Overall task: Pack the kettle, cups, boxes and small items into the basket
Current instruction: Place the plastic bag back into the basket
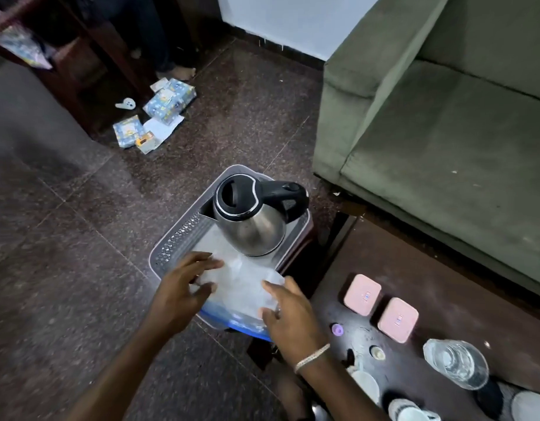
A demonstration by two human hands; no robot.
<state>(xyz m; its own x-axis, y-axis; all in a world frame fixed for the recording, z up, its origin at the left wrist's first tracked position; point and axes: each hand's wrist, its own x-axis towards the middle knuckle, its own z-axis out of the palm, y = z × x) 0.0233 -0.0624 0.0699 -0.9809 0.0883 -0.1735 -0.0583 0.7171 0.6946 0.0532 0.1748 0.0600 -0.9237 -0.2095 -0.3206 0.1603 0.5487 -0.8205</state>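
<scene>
Dim indoor light, soft glare on the kettle [250,220], motion-blurred hands, wide-angle bending at edges.

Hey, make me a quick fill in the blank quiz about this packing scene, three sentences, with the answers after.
1. The steel kettle already stands inside the grey ____.
2. Both the left hand and the right hand are on a clear plastic box with a ____ base.
3. The two square boxes on the dark table have lids coloured ____.

Answers: basket; blue; pink
</scene>
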